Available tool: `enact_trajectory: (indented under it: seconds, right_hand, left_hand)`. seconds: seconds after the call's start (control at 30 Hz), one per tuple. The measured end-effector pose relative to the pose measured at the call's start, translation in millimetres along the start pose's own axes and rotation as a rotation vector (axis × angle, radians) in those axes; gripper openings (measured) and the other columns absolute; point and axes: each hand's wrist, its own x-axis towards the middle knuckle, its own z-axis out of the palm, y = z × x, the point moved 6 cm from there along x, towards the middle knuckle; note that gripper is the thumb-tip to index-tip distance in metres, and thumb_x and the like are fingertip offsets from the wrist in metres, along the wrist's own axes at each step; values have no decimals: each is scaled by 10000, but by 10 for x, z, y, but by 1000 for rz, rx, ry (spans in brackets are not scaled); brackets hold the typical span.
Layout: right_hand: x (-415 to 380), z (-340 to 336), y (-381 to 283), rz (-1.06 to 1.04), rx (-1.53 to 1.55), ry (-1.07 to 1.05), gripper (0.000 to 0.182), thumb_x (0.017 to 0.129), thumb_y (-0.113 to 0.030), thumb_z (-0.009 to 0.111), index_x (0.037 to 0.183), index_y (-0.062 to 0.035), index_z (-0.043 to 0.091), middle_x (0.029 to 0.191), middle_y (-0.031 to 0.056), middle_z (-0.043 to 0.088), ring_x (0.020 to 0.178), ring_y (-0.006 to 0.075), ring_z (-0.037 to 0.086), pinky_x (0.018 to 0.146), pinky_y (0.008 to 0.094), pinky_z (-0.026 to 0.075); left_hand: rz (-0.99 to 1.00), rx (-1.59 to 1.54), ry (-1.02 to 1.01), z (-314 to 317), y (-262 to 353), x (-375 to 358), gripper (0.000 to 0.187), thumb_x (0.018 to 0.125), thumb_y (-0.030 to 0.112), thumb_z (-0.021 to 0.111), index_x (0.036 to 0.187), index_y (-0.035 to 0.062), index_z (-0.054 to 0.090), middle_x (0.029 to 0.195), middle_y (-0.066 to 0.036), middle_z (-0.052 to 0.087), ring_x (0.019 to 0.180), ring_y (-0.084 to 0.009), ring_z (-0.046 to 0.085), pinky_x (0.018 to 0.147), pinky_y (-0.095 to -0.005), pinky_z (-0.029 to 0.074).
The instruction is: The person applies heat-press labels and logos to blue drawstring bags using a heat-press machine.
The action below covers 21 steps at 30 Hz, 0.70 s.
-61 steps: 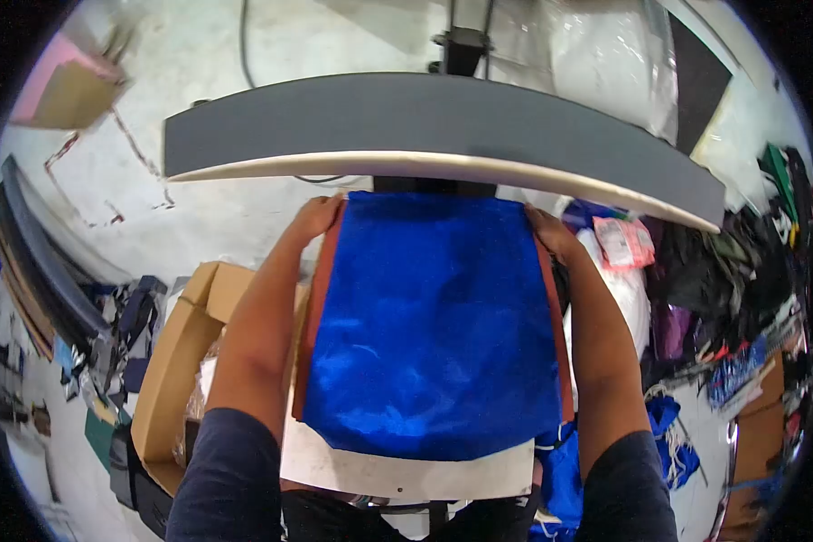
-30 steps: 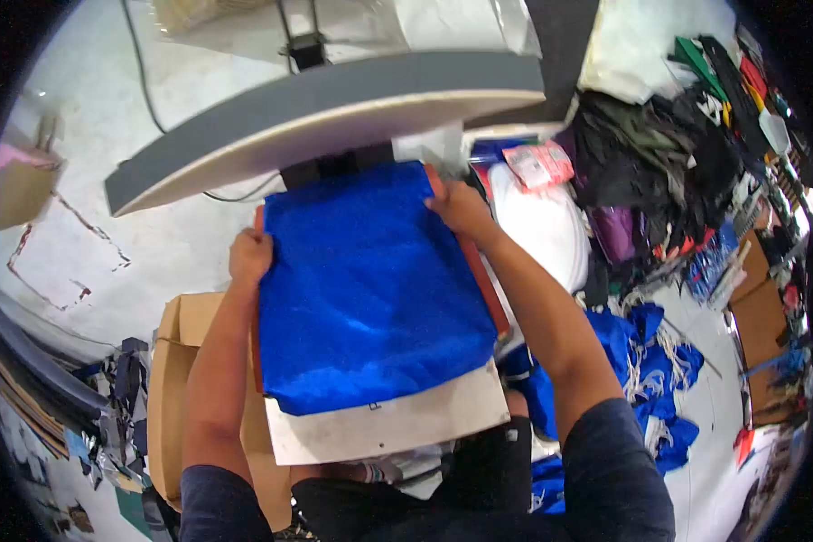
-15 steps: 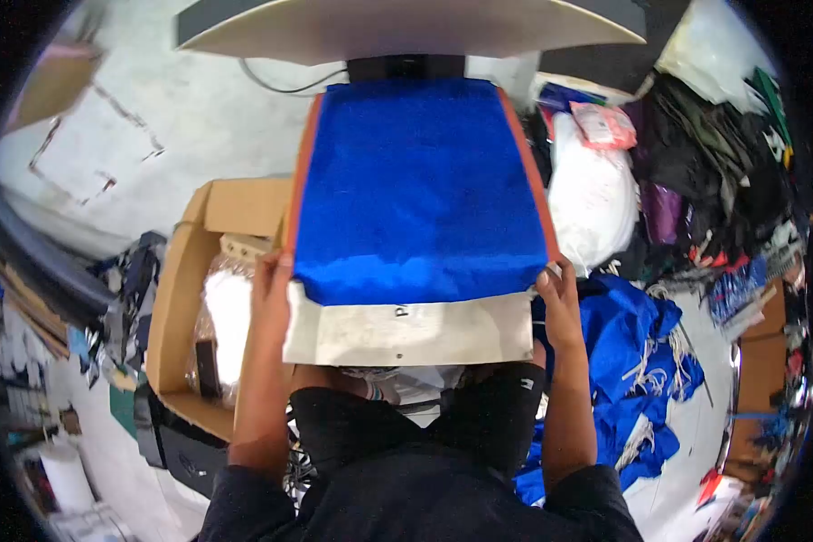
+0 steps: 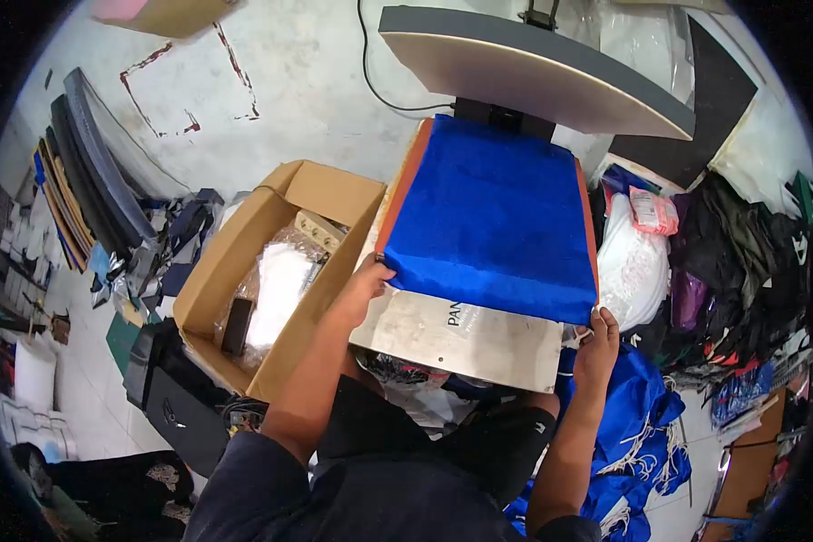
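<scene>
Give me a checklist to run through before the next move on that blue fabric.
1. Left hand at the blue fabric's near left corner: ok.
2. Right hand at its near right corner: ok.
3. Firmness of the hold on the fabric: cannot tell.
4. Grey-edged panel clear of the fabric: ok, raised above its far end.
5. White board covered to its near edge: not ok, a strip with black lettering shows.
6. Underside of the fabric free of creases: cannot tell, hidden.
</scene>
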Motion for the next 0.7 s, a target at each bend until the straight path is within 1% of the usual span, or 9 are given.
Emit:
enact_trajectory:
  seconds: [0.1, 0.17, 0.33, 0.4, 0.43, 0.47, 0.53, 0.6, 0.7]
  right_hand:
    - [21, -86, -23, -96, -39, 49, 244, 941, -110, 644, 1138, -34, 522, 795, 17, 609, 621, 81, 541, 582, 217, 430]
    - [13, -58, -103, -186, -152, 60, 245, 932, -107, 655, 1123, -29, 524, 757, 2, 587, 598, 72, 528, 556, 207, 396]
    - [131, 135, -207, -103, -232, 68, 259, 922, -118, 677, 1113, -22, 531, 734, -2, 569, 592, 72, 529, 514, 221, 402]
    - [189, 149, -294, -254, -314, 35, 235, 926, -138, 675, 1090, -26, 550, 733, -2, 556, 595, 65, 522, 512, 226, 409]
    - [176, 141, -285, -257, -316, 41, 235, 926, -138, 675, 1090, -26, 550, 733, -2, 556, 595, 65, 522, 512, 226, 409]
    - [143, 174, -309, -322, -470, 52, 225, 924, -140, 677, 1078, -26, 560, 736, 0, 553, 592, 65, 514, 518, 223, 409]
    - [115, 201, -358, -399, -614, 76, 215, 922, -143, 678, 1066, -25, 570, 740, 2, 551, 589, 64, 505, 525, 221, 410]
    - [41, 166, -388, -490, -762, 69, 218, 917, -135, 678, 1071, -21, 575, 742, 8, 547, 610, 63, 500, 544, 214, 409]
    - [111, 159, -448, -421, -831, 28, 158, 912, -131, 656, 996, -6, 611, 761, 31, 578, 659, 87, 524, 588, 235, 429]
  left_hand:
    - [45, 172, 194, -46, -9, -120, 462, 843, 261, 647, 1270, 110, 554, 923, -14, 631, 818, -156, 592, 794, -311, 462]
    - [330, 471, 474, -161, 200, -276, 296, 834, 182, 684, 1103, 68, 634, 865, -34, 666, 738, -129, 608, 703, -280, 479]
    - [569, 538, 612, 116, 946, -655, 144, 851, 182, 674, 931, 62, 671, 829, -57, 681, 707, -152, 608, 680, -302, 475]
    - [925, 554, 669, 222, 1168, -761, 110, 872, 67, 671, 897, -38, 650, 803, -63, 667, 737, -105, 604, 651, -252, 488]
    - [981, 600, 733, 183, 1130, -677, 157, 854, 183, 675, 954, 62, 665, 768, -61, 679, 660, -176, 616, 709, -314, 471]
    - [984, 596, 729, 126, 1005, -590, 157, 854, 183, 675, 954, 62, 665, 768, -61, 679, 660, -176, 616, 709, -314, 471]
    - [637, 406, 508, -38, 628, -189, 177, 847, 206, 686, 962, 73, 668, 771, -60, 676, 683, -190, 620, 751, -334, 468]
    - [592, 438, 490, -93, 504, -111, 196, 836, 221, 698, 954, 67, 667, 773, -71, 681, 686, -200, 635, 744, -341, 482]
    - [571, 679, 569, -47, 745, -243, 150, 815, 185, 682, 884, 53, 675, 754, -86, 676, 711, -205, 651, 686, -338, 494]
